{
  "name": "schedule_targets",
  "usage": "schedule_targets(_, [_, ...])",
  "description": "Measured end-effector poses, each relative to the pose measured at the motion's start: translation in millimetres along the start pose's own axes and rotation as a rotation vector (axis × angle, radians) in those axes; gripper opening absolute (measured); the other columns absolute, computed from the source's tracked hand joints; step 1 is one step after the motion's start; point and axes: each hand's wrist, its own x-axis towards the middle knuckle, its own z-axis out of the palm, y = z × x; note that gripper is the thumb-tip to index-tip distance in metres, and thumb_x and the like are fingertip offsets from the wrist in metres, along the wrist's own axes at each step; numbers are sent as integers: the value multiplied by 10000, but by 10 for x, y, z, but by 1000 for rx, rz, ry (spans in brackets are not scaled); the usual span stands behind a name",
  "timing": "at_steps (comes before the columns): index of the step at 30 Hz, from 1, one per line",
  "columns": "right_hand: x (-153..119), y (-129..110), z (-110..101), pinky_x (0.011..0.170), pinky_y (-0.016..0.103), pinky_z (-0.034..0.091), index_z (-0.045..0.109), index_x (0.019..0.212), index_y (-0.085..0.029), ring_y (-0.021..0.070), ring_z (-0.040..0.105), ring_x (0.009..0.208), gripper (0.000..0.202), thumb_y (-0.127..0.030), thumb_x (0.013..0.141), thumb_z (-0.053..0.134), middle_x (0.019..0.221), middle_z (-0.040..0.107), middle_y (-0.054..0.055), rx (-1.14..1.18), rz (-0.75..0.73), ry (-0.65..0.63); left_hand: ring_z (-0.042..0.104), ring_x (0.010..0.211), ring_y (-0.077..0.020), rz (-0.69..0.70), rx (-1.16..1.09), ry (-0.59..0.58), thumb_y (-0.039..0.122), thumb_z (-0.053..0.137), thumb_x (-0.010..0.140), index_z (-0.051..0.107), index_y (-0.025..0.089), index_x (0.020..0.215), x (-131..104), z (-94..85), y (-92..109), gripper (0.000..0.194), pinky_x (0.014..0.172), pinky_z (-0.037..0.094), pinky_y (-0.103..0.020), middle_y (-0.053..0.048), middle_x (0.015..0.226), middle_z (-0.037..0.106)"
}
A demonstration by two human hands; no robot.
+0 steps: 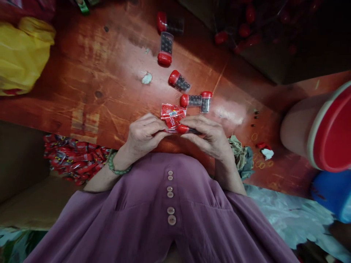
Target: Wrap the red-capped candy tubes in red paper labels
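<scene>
Near the table edge in front of my body, my left hand point(146, 133) pinches the lower left part of a red printed packet point(172, 114). My right hand point(204, 135) has its thumb and fingers round a small clear tube with a red cap point(182, 128), its cap pointing left at the packet's lower edge. Much of that tube is hidden by the fingers. Just beyond the hands lie two capped tubes of dark balls, one sideways point(192, 100) and one upright in the view point(206, 102). Farther off lies another such tube point(179, 81).
More tubes point(166, 49) lie at the back. A box of red packets point(78, 157) is at the lower left, a yellow bag point(24, 54) at the far left. A red-lidded tub point(298, 128), crumpled cloth point(241, 155) and rubber bands point(260, 164) are on the right.
</scene>
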Motion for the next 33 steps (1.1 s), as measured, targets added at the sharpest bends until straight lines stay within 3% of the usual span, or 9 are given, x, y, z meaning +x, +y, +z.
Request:
schedule_targets(7, [1,0,-36,874,361,572,669,1244,-247,211,690,996,322,-362,953,589,1117,711,77,-93,19,-252,652,664,-136,19,-59,-79,248,713,837,745,194,784,-70,58,-14,82,663,511,-261,-17,722,748])
schedule_targets(13, [77,76,-39,901,349,538,663,1245,-229,219,685,1056,325,-357,955,590,1193,714,83,28,4,-412,690,696,-144,-229,-257,-242,285,754,801,786,219,832,-89,61,-27,80,686,525,-245,-22,789,774])
schedule_targets(16, [126,108,-34,864,323,528,682,1177,-204,201,693,992,293,-365,944,607,1117,739,70,102,33,-473,694,683,-147,-358,-376,-330,310,736,810,799,220,853,-97,65,-49,117,665,520,-241,-24,805,778])
schedule_targets(24, [176,122,-22,763,273,483,676,1038,-156,152,648,822,225,-335,904,653,937,729,41,231,202,-494,660,683,-149,-569,-493,-507,382,717,800,789,180,850,-37,27,-32,220,645,505,-240,-5,759,741])
schedule_targets(33, [185,90,94,688,246,441,647,892,-160,116,580,721,188,-346,917,632,809,665,9,261,225,-318,582,590,-119,-625,-558,-499,332,774,708,765,155,755,104,70,15,183,579,441,-224,6,649,687])
